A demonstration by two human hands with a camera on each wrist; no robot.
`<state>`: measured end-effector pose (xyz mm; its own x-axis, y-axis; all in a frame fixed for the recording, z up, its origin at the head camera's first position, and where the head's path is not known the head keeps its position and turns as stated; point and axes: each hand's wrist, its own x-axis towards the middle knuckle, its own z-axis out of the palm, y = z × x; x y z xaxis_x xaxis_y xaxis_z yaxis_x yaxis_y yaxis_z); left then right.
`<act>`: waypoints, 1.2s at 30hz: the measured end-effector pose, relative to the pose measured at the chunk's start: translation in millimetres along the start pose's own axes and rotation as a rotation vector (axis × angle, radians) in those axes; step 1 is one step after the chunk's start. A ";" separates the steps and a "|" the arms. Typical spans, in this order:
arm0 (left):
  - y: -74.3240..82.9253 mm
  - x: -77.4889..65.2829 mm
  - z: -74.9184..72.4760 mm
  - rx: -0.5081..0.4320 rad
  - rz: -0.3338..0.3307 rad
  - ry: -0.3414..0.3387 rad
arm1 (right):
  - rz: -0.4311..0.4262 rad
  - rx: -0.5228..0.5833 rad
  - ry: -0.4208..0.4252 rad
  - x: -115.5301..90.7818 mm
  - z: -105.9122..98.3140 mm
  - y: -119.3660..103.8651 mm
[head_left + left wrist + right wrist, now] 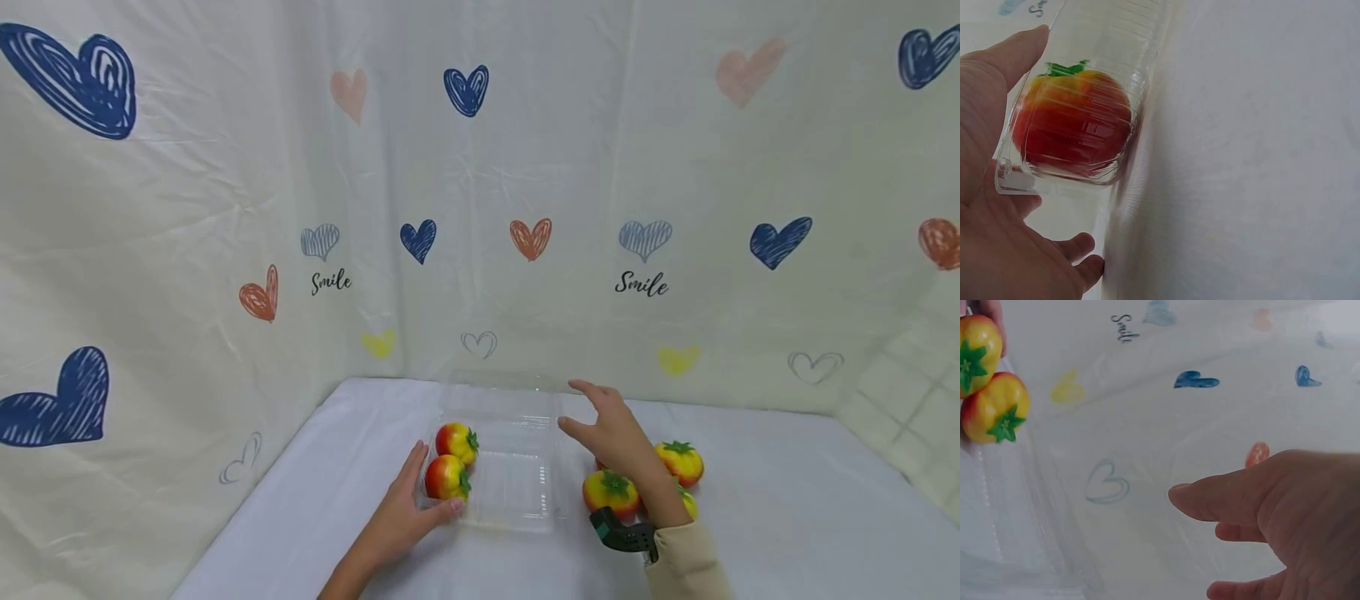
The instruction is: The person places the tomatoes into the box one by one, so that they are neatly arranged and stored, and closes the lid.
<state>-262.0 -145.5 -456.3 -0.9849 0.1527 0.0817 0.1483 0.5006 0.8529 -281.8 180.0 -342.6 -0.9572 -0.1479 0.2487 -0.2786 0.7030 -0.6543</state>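
A clear plastic clamshell box (513, 487) lies on the table with its lid (502, 404) folded back toward the wall. Two red-and-yellow artificial persimmons (457, 442) with green leaf caps sit one behind the other along its left side. My left hand (401, 512) rests around the box's front left corner, thumb at the front and fingers spread along the side; in the left wrist view a persimmon (1075, 119) shows through the ribbed wall. My right hand (615, 425) is raised right of the lid, thumb and fingers apart, holding nothing.
Several more persimmons (611, 493) are grouped right of the box, partly hidden by my right forearm and its dark wristband (622, 533). A white cloth covers the table (787, 500). Behind it hangs a pale curtain (562, 167) printed with hearts.
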 end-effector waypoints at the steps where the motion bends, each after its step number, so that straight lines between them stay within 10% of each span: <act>1: 0.7 -0.1 -0.1 -0.001 0.001 0.000 | 0.001 -0.020 0.007 -1.1 -4.8 3.0; 20: -1.5 -1.2 0.1 0.011 0.065 0.009 | 0.060 -0.051 -0.028 -22.9 -66.4 88.5; 36: -1.7 -0.4 0.1 0.019 0.035 0.011 | 0.240 0.028 -0.170 -19.4 -60.3 133.6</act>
<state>-261.8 -146.3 -457.8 -0.9800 0.1608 0.1172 0.1843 0.5116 0.8392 -295.8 318.7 -391.7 -0.9947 -0.0958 -0.0373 -0.0424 0.7131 -0.6998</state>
